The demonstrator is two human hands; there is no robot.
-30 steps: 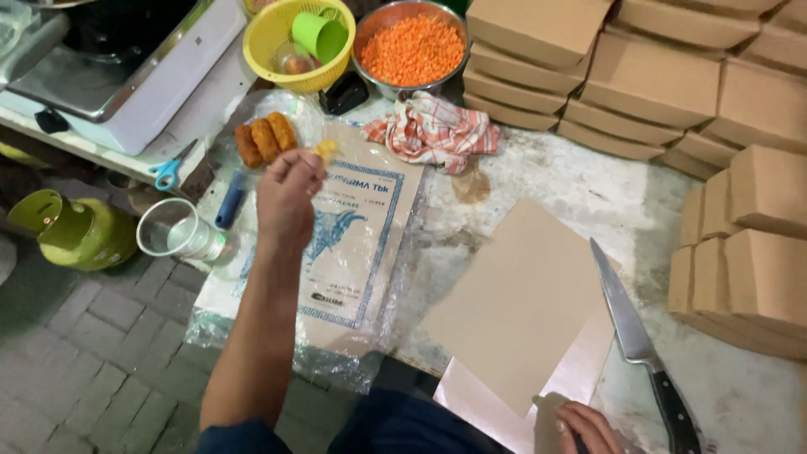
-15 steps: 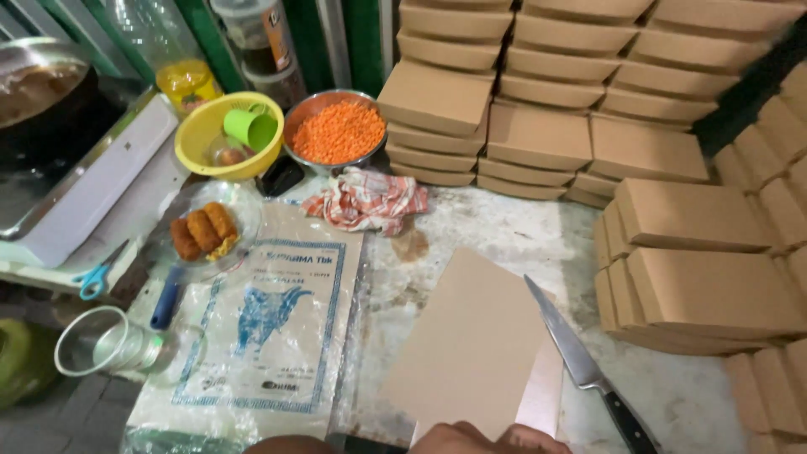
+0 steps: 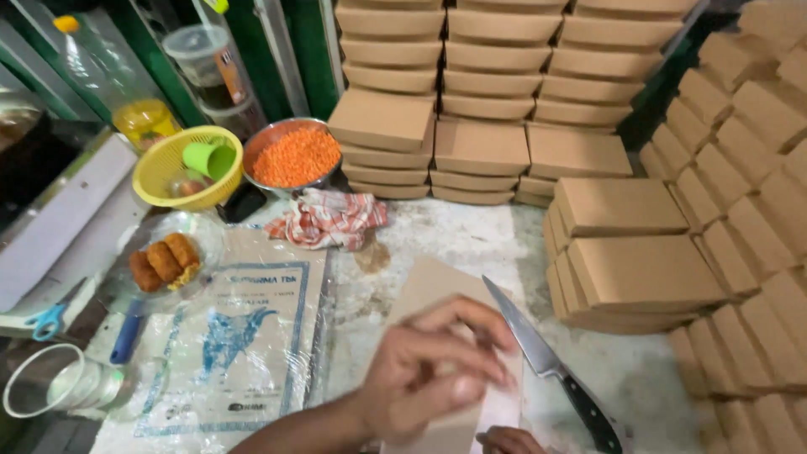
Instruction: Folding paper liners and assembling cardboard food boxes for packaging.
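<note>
My left hand (image 3: 437, 361) is blurred and hovers with fingers spread over a brown paper sheet (image 3: 424, 290) near the counter's front edge. Nothing shows in its fingers. Only a small part of my right hand (image 3: 506, 440) is visible at the bottom edge, resting at the white sheet under the brown paper. A kitchen knife (image 3: 546, 366) with a black handle lies on the counter just right of the paper, blade pointing away. Three fried brown croquettes (image 3: 162, 261) sit on a clear plate at the left.
A printed plastic sack (image 3: 244, 336) lies flat on the left. Behind it are a checked cloth (image 3: 328, 219), a metal bowl of orange grains (image 3: 294, 155) and a yellow basket (image 3: 160, 181). Stacks of brown boxes (image 3: 479, 143) fill the back and right. Blue scissors (image 3: 50, 319) and a clear cup (image 3: 46, 382) lie far left.
My left hand drew back from the croquettes and has come over the brown paper at the front. The camera tilted up, showing more of the box stacks.
</note>
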